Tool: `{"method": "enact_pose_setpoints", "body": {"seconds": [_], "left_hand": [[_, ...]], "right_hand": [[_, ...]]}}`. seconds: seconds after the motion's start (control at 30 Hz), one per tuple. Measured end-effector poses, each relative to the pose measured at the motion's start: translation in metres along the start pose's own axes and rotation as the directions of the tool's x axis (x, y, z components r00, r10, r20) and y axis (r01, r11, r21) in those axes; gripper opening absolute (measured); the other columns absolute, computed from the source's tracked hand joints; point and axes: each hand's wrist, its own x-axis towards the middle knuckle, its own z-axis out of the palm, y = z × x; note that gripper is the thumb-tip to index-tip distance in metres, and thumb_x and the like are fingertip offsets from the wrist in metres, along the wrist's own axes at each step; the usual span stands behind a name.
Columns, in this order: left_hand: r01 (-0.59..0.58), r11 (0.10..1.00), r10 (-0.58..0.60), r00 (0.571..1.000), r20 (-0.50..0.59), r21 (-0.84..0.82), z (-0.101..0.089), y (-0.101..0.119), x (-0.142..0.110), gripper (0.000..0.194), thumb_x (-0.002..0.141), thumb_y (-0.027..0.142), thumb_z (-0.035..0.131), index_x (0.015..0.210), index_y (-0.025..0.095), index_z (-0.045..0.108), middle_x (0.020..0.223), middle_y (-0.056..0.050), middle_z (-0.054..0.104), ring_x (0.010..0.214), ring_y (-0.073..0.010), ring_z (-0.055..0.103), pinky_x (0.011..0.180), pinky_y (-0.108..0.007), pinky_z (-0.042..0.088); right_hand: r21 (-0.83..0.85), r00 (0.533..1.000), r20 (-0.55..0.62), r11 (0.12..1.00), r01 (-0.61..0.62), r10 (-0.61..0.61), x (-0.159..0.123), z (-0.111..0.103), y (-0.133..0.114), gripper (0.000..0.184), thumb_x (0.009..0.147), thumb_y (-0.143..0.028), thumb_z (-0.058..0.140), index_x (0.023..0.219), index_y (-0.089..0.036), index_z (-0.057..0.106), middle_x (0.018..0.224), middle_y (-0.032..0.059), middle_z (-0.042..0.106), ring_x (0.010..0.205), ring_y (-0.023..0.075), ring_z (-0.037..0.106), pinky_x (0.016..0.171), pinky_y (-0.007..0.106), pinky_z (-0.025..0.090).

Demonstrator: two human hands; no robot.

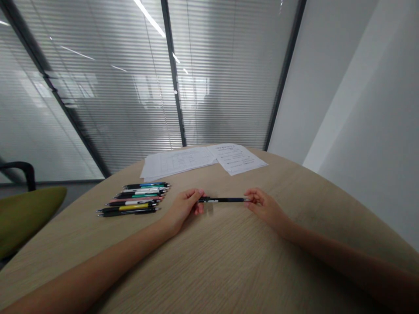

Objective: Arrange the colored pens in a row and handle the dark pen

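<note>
Indoors, at a wood-grain table [209, 266] with a rounded outline, a person holds a slender dark pen [225, 200] level over the surface, straight ahead of the body. The left hand [186, 206] grips its clip end between thumb and fingers; the right hand [264, 207] pinches the metal-coloured end with its fingertips. Both forearms are bare.

To the left, well within the edge, a row of pens [132, 202] lies side by side, black, white, yellow, pink and green among their colours, near the left hand but apart from it. Toward the far rim, a printed sheet [237, 159] overlaps white papers [176, 162] beside it; their text is too small to read.

Behind the table, horizontal blinds [225, 65] fill glass panels divided by dark frames [173, 65], with streaks of light reflected across them. A plain pale wall [356, 96] rises at right, close to the tabletop's curve. At left, just past the edge, sits a chair with an olive-green seat [29, 213] and a black armrest [24, 168].

Open wood stretches from the right hand to the curved right edge, and a broad expanse spreads between the two forearms.
</note>
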Motion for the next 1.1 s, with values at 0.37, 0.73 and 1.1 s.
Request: {"method": "enact_pose_setpoints", "body": {"seconds": [0.37, 0.73, 1.1], "left_hand": [[-0.007, 1.0, 0.007, 1.0, 0.001, -0.015, -0.0007, -0.0017, 0.0017, 0.027, 0.071, 0.039, 0.052, 0.069, 0.013, 0.054, 0.041, 0.006, 0.049, 0.039, -0.0057, 0.038, 0.041, -0.016, 0.028], [-0.017, 1.0, 0.018, 1.0, 0.009, -0.017, -0.0014, -0.0032, 0.0024, 0.028, 0.07, 0.041, 0.053, 0.069, 0.014, 0.054, 0.041, 0.006, 0.049, 0.039, -0.006, 0.038, 0.042, -0.017, 0.029], [-0.048, 0.998, 0.042, 0.99, -0.138, -0.038, -0.0067, -0.0061, 0.0073, 0.025, 0.068, 0.039, 0.051, 0.068, 0.014, 0.054, 0.041, 0.005, 0.047, 0.037, -0.0061, 0.037, 0.037, -0.018, 0.023]], "right_hand": [[-0.238, 0.999, -0.026, 0.971, -0.036, 0.031, -0.0029, -0.0042, -0.0057, 0.026, 0.075, -0.038, 0.037, 0.058, -0.02, 0.044, 0.057, -0.0012, 0.048, 0.06, 0.0142, 0.047, 0.06, 0.028, 0.036], [-0.21, 0.997, -0.074, 0.978, -0.005, -0.011, -0.004, -0.0047, -0.0083, 0.018, 0.071, -0.037, 0.042, 0.065, -0.021, 0.048, 0.062, -0.0007, 0.052, 0.061, 0.0143, 0.049, 0.059, 0.026, 0.037], [-0.125, 0.985, -0.165, 0.992, 0.028, -0.048, -0.0009, -0.0062, -0.0014, 0.016, 0.073, -0.035, 0.043, 0.074, -0.021, 0.048, 0.063, -0.0012, 0.05, 0.061, 0.0138, 0.049, 0.06, 0.027, 0.039]]}}
